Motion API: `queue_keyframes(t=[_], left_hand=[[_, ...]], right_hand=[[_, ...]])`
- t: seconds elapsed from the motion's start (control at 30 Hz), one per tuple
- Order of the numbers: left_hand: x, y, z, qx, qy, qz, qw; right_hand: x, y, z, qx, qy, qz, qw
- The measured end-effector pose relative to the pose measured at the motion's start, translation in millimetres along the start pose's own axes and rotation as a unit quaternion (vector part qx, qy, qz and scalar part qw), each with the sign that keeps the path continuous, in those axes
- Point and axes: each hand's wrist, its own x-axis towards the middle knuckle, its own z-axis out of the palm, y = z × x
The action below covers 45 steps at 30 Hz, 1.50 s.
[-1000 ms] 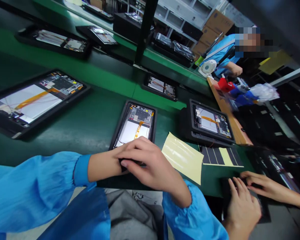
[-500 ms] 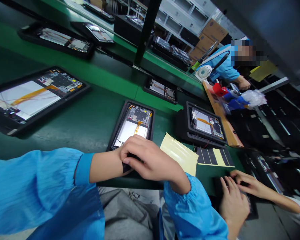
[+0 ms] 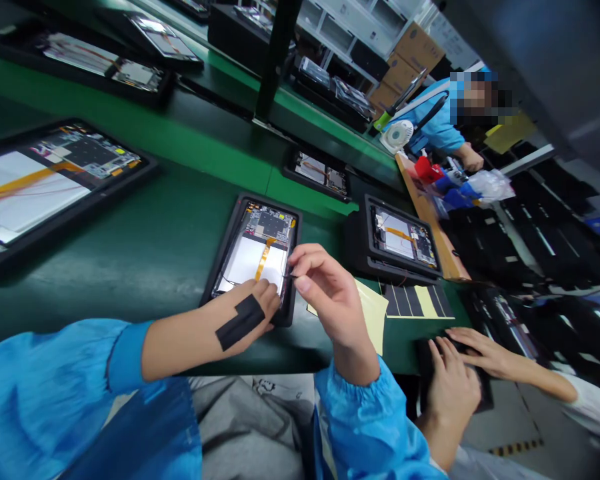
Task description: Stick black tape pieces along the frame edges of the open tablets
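Note:
An opened tablet [image 3: 275, 227] lies in a black tray [image 3: 298, 230], showing its circuit board, white battery and orange ribbon cable [image 3: 264, 259]. My left hand [image 3: 250, 310] rests over the tablet's lower end with its fingers curled down, tips hidden. Strips of black tape [image 3: 240, 322] are stuck to the back of it. Beside the tray's right edge, my right hand [image 3: 327, 290] pinches a small dark bit between thumb and forefinger, too small to name. Near it, a thin dark wire crosses the battery. Partly behind my right hand lies a yellow backing sheet [image 3: 373, 310].
A sheet of black strips [image 3: 405, 301] lies right of the yellow sheet. Behind it stands a stack of trays with another opened tablet [image 3: 400, 235]. More tablets in trays [image 3: 55, 167] lie left and further back. Another person's hands [image 3: 453, 377] work at the right.
My right hand has moved off the back of my left hand to the tray's right edge. My left hand has shifted up onto the tablet, exposing the tape strips.

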Motion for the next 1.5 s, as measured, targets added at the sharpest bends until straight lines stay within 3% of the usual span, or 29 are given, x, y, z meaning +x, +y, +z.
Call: queue_keyframes(t=[0.13,0.23,0.33,0.57,0.73,0.93,1.13,1.27,1.5], left_hand=[[-1,3,-10.0,-0.003,0.010,-0.027,1.000],[-1,2,-16.8,-0.044,0.048,-0.045,0.997],[0,-3,-16.1,-0.070,0.087,-0.054,0.992],[0,-17,-8.5,-0.093,0.062,-0.057,0.992],[5,-19,-12.0,-0.098,0.060,-0.037,0.993],[6,-13,-12.0,-0.100,0.090,-0.064,0.989],[6,-12,-13.0,-0.099,0.067,-0.072,0.990],[5,-13,-12.7,-0.103,0.081,-0.062,0.989],[7,-9,-34.0,-0.116,0.101,-0.039,0.987]], right_hand=[[-17,10,-17,-0.056,-0.056,0.087,0.993],[-29,19,-21,-0.144,-0.100,0.100,0.979],[-32,34,-16,-0.193,-0.105,0.097,0.971],[-29,68,-11,-0.194,-0.100,0.105,0.970],[-30,70,-11,-0.216,-0.112,0.101,0.964],[-26,72,-7,-0.243,-0.118,0.077,0.960],[-21,77,-4,-0.269,-0.132,0.061,0.952],[-18,78,-6,-0.272,-0.137,0.060,0.951],[-13,80,-9,-0.256,-0.149,0.064,0.953]])
